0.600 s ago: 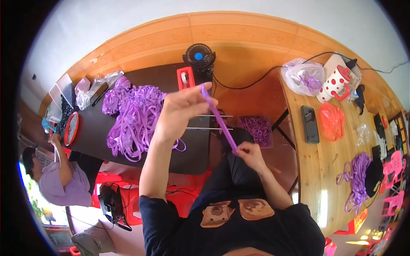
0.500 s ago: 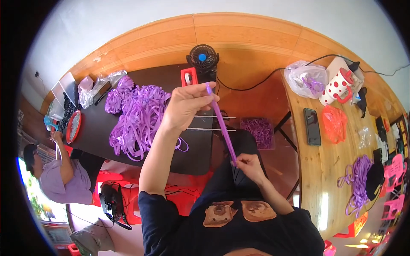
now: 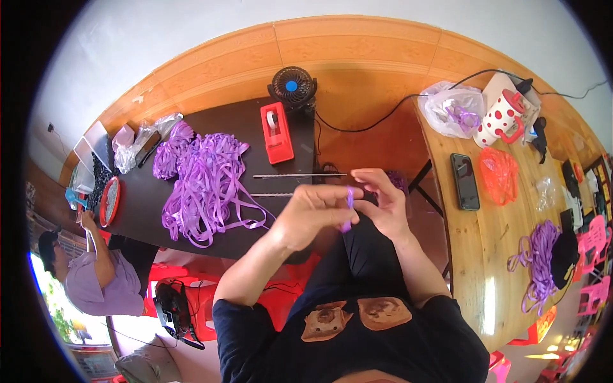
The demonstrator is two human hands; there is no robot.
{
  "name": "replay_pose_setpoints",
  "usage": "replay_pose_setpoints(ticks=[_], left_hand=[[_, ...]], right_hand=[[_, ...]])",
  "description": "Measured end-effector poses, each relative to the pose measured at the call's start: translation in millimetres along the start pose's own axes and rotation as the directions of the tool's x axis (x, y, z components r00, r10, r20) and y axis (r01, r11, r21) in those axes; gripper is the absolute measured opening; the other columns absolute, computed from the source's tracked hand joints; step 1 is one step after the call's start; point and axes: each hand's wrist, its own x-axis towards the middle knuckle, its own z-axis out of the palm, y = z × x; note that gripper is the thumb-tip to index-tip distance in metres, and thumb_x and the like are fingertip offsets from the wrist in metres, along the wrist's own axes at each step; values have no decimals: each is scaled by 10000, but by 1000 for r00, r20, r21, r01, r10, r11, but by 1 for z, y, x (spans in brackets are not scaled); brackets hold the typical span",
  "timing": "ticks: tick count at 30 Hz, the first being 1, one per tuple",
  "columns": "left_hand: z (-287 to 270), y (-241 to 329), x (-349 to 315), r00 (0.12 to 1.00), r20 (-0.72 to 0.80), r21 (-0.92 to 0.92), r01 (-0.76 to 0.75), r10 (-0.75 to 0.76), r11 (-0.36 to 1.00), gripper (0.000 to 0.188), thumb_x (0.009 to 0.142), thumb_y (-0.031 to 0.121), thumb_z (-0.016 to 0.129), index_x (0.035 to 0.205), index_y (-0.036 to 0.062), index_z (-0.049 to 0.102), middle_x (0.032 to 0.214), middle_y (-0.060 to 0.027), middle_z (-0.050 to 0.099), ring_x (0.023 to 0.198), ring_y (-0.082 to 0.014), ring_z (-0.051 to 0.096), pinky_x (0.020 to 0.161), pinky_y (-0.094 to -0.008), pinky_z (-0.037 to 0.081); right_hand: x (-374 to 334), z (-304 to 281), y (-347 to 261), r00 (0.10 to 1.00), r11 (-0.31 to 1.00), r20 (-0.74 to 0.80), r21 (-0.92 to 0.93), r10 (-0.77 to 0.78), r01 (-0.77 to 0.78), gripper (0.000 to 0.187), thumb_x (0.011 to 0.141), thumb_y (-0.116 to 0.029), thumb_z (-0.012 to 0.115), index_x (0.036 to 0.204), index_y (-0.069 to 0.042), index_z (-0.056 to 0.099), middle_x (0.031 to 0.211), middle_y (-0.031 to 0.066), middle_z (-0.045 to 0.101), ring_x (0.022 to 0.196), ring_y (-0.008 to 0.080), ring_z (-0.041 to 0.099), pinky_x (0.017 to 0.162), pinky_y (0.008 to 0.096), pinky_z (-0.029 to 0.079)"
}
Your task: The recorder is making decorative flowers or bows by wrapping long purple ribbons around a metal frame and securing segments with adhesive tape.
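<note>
A short purple ribbon (image 3: 349, 199) hangs between my two hands above my lap. My left hand (image 3: 313, 214) is closed on it, fingers and thumb pinching the strip. Close at its right, my right hand (image 3: 385, 205) has its fingers bent and apart, the thumb beside the ribbon; whether it touches cannot be made out. Just beyond the hands, two thin metal rods, one of them the far rod (image 3: 294, 175), reach out past the dark table's edge. A big heap of purple ribbons (image 3: 207, 185) lies on the dark table at the left.
On the dark table (image 3: 252, 118) stand a red tape dispenser (image 3: 277, 137) and a small fan (image 3: 292, 88). The wooden table (image 3: 466, 255) at right holds a phone (image 3: 465, 182), a dotted tumbler (image 3: 502, 121), bags and more ribbon (image 3: 541, 265). Another person (image 3: 96, 274) sits at far left.
The ribbon was stretched long between my hands, the left one higher. My left hand has come down and my right hand up, so they now meet, with only a short piece of ribbon visible.
</note>
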Motion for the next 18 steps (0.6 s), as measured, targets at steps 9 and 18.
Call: replay_pose_setpoints(ticks=[9, 18], left_hand=[[23, -55, -19, 991, -94, -136, 78, -91, 988, 308, 856, -14, 608, 1163, -37, 601, 821, -87, 665, 693, -114, 602, 649, -226, 487], [-3, -167, 34, 885, -424, 138, -145, 191, 980, 139, 865, 36, 631, 975, -20, 695, 762, -44, 620, 690, -85, 562, 623, -202, 433]], right_hand=[[2, -15, 32, 925, 855, 77, -358, -373, 375, 210, 684, 31, 687, 883, -34, 702, 959, 93, 658, 825, 231, 589, 759, 307, 448], [37, -24, 94, 899, 695, 83, -606, -429, 388, 226, 682, 44, 678, 874, -74, 694, 903, 57, 641, 785, 233, 581, 691, 338, 423]])
